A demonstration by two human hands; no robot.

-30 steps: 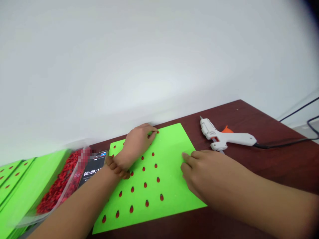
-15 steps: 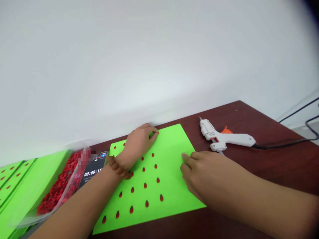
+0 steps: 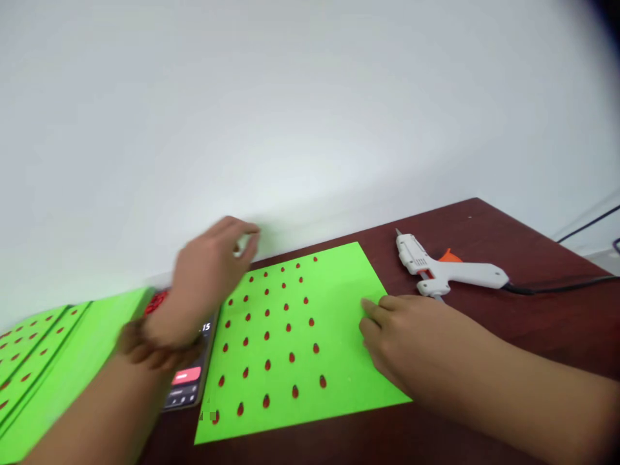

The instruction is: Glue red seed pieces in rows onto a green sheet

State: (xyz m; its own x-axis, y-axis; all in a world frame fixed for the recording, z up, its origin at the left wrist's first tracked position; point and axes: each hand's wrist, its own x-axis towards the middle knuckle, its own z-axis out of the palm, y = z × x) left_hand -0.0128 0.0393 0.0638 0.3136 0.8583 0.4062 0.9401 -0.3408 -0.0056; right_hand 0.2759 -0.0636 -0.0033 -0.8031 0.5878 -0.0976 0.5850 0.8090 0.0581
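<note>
A bright green sheet (image 3: 339, 336) lies on the dark table, carrying rows of small red ladybugs with dark heads, one ladybug (image 3: 315, 259) at the top of the rightmost row. My left hand (image 3: 208, 258), blurred and wearing a brown bead bracelet, is raised off the sheet beyond its upper left corner. Its thumb and index finger curve towards each other with a gap, and nothing shows between them. My right hand (image 3: 402, 336) rests on the sheet's right edge, index finger extended and the other fingers bent, holding no separate object.
A white glue gun (image 3: 436, 268) with an orange trigger and black cord lies at the right. Left of the sheet are a phone (image 3: 186, 384), partly covered red pieces (image 3: 156, 301) and more green sheets (image 3: 97, 329), some with ladybugs. A white wall (image 3: 310, 129) stands behind the table.
My left hand has let go of the ladybug at the sheet's top edge and swung left, over the phone and red pieces. My right hand stays on the sheet. The view has shifted slightly.
</note>
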